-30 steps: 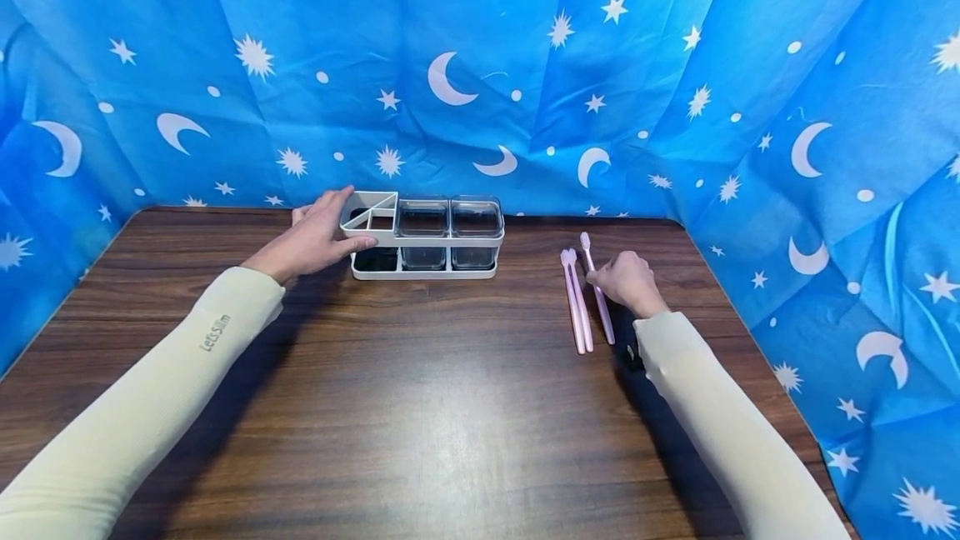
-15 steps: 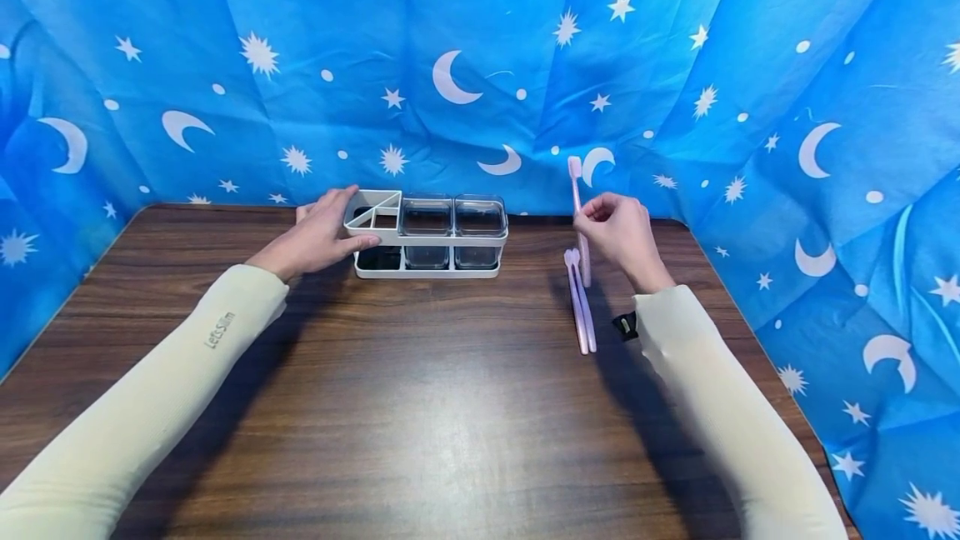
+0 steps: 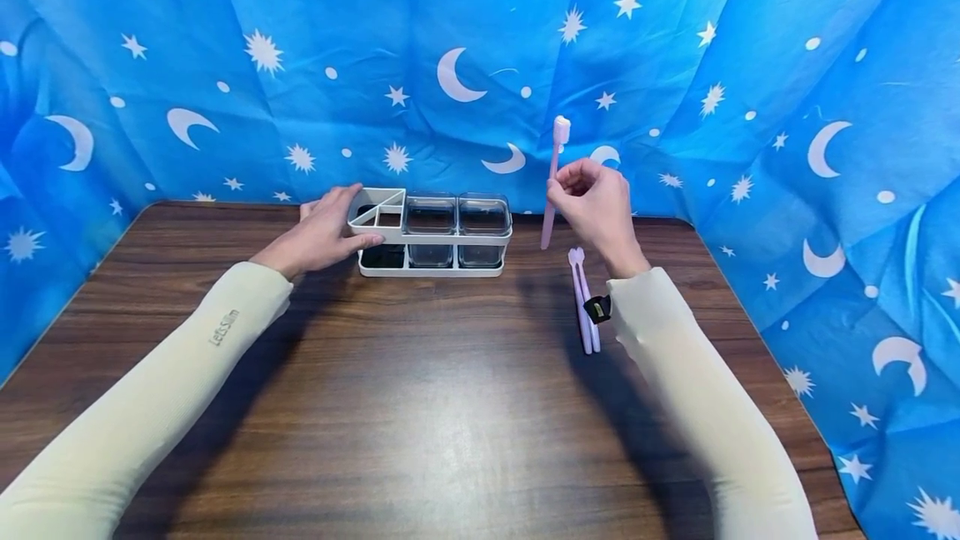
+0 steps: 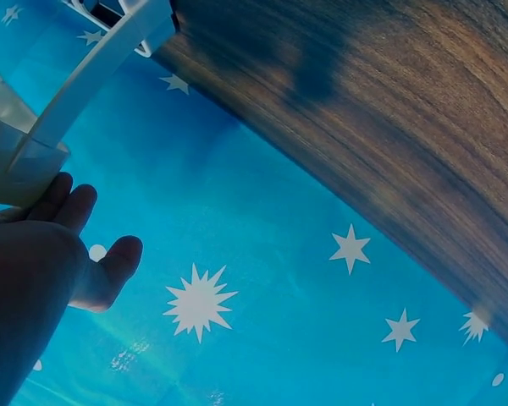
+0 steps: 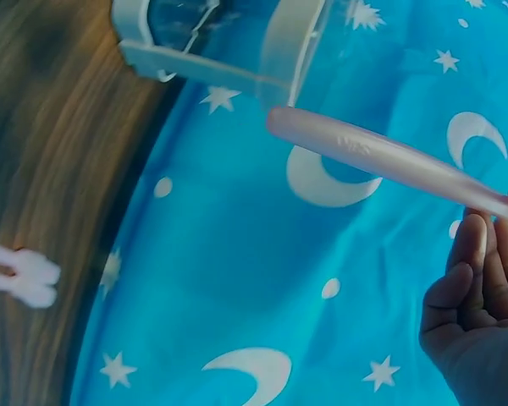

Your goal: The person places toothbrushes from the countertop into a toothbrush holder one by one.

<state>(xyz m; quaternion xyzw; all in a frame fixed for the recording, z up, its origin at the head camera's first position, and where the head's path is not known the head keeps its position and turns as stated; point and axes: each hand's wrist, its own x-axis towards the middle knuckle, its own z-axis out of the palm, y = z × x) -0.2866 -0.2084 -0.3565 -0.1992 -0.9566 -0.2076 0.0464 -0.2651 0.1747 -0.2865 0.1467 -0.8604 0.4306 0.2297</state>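
Observation:
My right hand (image 3: 600,202) pinches a pink toothbrush (image 3: 553,158) between thumb and fingers, raised off the table. The brush stands nearly upright, head up; its handle (image 5: 372,152) crosses the right wrist view. My left hand (image 3: 322,232) grips the left end of a white toothbrush holder (image 3: 435,238), thumb on the front rail and fingers round the back corner. Two clear cups (image 3: 483,215) sit in the holder's middle and right places; a slanted divider splits the left part. Two more toothbrushes (image 3: 579,294), lilac-pink, lie side by side below my right hand.
The dark wooden table (image 3: 435,407) backs onto a blue curtain (image 3: 337,40) with white moons and stars, close behind the holder. The curtain also borders the table's right and left sides. A black wrist strap piece (image 3: 597,308) hangs over the lying brushes.
My right hand has picked the pink toothbrush up from the table, tipped it upright and brought it leftward towards the holder. My left hand has stayed on the holder.

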